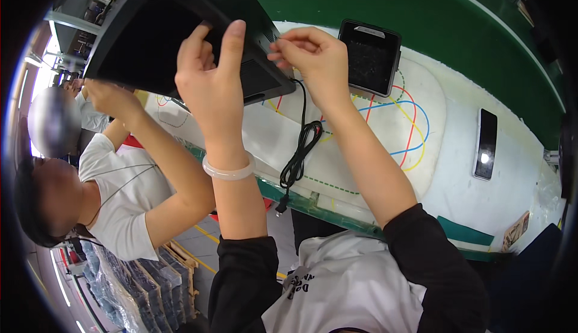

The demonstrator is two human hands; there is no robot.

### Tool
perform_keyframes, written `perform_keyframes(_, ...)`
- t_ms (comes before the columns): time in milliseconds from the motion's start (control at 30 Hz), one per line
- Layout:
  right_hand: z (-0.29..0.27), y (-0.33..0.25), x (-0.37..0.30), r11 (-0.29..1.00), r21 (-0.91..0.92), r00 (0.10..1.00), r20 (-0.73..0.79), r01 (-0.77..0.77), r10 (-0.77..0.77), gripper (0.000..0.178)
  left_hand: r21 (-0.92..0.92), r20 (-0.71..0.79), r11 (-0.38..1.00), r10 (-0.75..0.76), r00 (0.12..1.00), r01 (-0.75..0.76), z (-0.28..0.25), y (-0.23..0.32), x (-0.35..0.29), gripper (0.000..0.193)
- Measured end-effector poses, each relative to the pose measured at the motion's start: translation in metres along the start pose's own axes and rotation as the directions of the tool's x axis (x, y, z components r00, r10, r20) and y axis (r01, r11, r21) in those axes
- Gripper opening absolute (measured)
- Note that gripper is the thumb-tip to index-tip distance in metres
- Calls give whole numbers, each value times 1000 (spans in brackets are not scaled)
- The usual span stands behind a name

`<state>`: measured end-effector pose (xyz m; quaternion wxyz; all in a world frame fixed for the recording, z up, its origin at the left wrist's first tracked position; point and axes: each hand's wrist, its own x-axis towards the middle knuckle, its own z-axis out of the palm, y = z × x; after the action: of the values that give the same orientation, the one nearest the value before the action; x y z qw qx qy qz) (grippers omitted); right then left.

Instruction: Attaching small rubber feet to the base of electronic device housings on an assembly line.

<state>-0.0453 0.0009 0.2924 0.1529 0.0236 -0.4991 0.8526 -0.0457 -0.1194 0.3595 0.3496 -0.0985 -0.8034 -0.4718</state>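
A large black box-shaped appliance (162, 38) stands at the upper left, with a dark glossy panel. My left hand (211, 86) is in front of that panel, thumb raised and index finger stretched toward it; it grips nothing visible. Whether the fingertip touches the panel I cannot tell. Beside the appliance's right edge, my right hand (313, 62) has its thumb and fingers pinched together. What lies between them, if anything, is too small to make out. A black power cord (304, 140) runs from the appliance's lower corner, bundled, its plug (281, 206) hanging over the table edge.
A black tray (395, 62) sits right of my right hand. Farther right lie a phone (485, 143) and a small card (516, 230). Colored lines mark the white table mat (379, 134). A co-worker's hand (114, 101) is at the appliance's lower left. Wrapped stacks (138, 285) stand below left.
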Motion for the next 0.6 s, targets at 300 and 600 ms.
perform_keyframes(300, 23, -6, -3, 931, -201, 952, 27, 304, -305, 11, -182, -105, 976, -139, 985, 118, -18, 15, -7, 21)
perform_keyframes(600, 10, -3, -1, 866, -256, 903, 108, 429, -416, 13, -232, -131, 967, -139, 982, 106, -6, 9, -13, 25)
